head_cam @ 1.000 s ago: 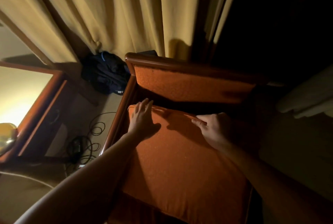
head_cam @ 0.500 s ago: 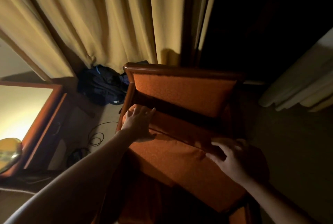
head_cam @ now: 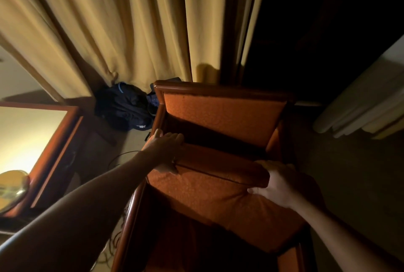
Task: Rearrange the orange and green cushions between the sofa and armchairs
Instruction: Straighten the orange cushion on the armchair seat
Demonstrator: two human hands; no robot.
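Note:
An orange seat cushion (head_cam: 218,197) is tilted up out of a wooden armchair (head_cam: 223,88) with an orange padded back. My left hand (head_cam: 166,151) grips the cushion's far left corner, fingers curled over its back edge. My right hand (head_cam: 282,184) grips the far right corner, thumb on the top face. The dark seat frame shows below the raised front of the cushion. No green cushion is in view.
Yellow curtains (head_cam: 122,27) hang behind the chair. A dark backpack (head_cam: 122,107) lies on the floor to its left, with cables (head_cam: 122,158) nearby. A wooden table with a lamp (head_cam: 13,186) stands at the left. Pale bedding (head_cam: 360,110) lies at the right.
Both hands went from lying flat on the cushion to gripping its far corners, the right hand shifting to the right. The cushion has lifted and tilted off the seat.

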